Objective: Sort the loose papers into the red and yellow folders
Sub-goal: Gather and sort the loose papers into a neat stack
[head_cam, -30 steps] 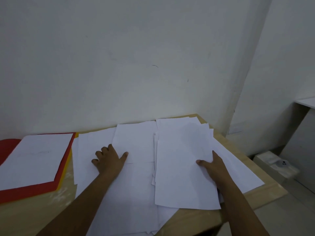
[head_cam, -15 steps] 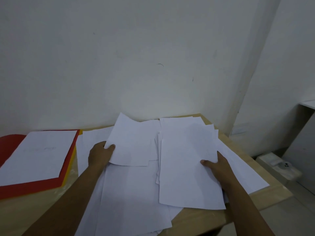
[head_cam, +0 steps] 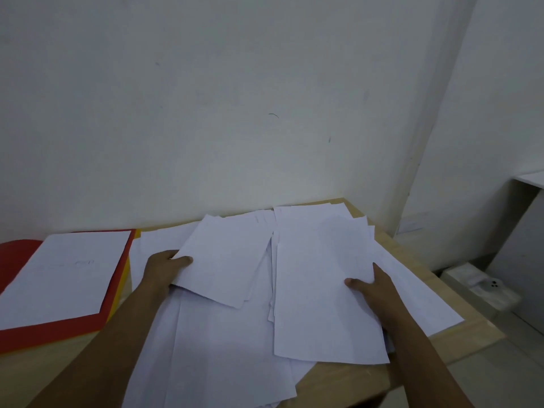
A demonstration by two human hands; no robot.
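A: How many hands are in view?

B: Two. The left hand (head_cam: 164, 267) pinches the near left corner of one sheet (head_cam: 226, 257), thumb on top, fingers under it. That sheet is tilted and lifted off the pile.

A: And the right?

B: The right hand (head_cam: 374, 293) has its grip on a second sheet (head_cam: 321, 290), thumb pressed on top near its right edge, fingers hidden beneath.

A: Where are the loose papers?

B: The pile (head_cam: 223, 348) is spread over the middle and right of the surface (head_cam: 471, 337), overlapping; I cannot count the sheets, as edges merge. Some hang over the near edge.

A: Folders?

B: Two, stacked at the left. The red folder (head_cam: 44, 331) lies on top, and the yellow folder (head_cam: 122, 290) shows only as a thin strip along its right edge. One white page (head_cam: 67, 275) lies on the red one, with faint writing I cannot read.

A: Anything else?

B: A white wall (head_cam: 235, 113) behind, and one pale box (head_cam: 482, 287) on the floor to the right.
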